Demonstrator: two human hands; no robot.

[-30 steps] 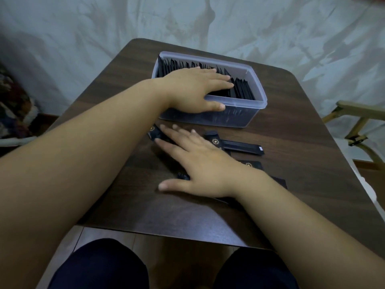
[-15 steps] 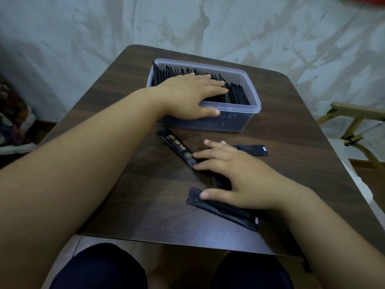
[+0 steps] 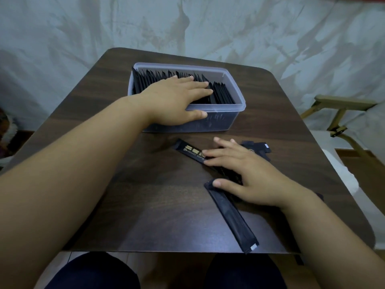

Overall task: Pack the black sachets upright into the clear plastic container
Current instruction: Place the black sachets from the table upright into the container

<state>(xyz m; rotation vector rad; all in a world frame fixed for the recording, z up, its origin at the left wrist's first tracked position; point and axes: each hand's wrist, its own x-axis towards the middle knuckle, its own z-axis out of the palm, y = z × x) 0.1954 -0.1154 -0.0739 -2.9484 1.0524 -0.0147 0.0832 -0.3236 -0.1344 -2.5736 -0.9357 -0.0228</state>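
A clear plastic container [image 3: 233,80] stands at the far middle of the dark wooden table [image 3: 125,205], filled along most of its length with upright black sachets [image 3: 221,92]. My left hand [image 3: 177,101] lies flat over those sachets, thumb against the container's near wall. My right hand [image 3: 243,174] rests with straight fingers on loose black sachets lying flat on the table. A sachet with gold print [image 3: 189,151] pokes out under its fingertips. Another sachet [image 3: 231,213] stretches from under the thumb to the table's near edge. More sachet ends [image 3: 258,147] show beyond the fingers.
A wooden chair frame [image 3: 341,109] stands off the table's right side. A pale draped sheet [image 3: 187,24] hangs behind the table. My knees [image 3: 93,272] sit under the near edge. The right end of the container holds no sachets.
My right hand has slid the loose sachets toward me and to the right; the long sachet under my thumb has swung round, pointing at the near edge. My left hand stayed on the packed sachets.
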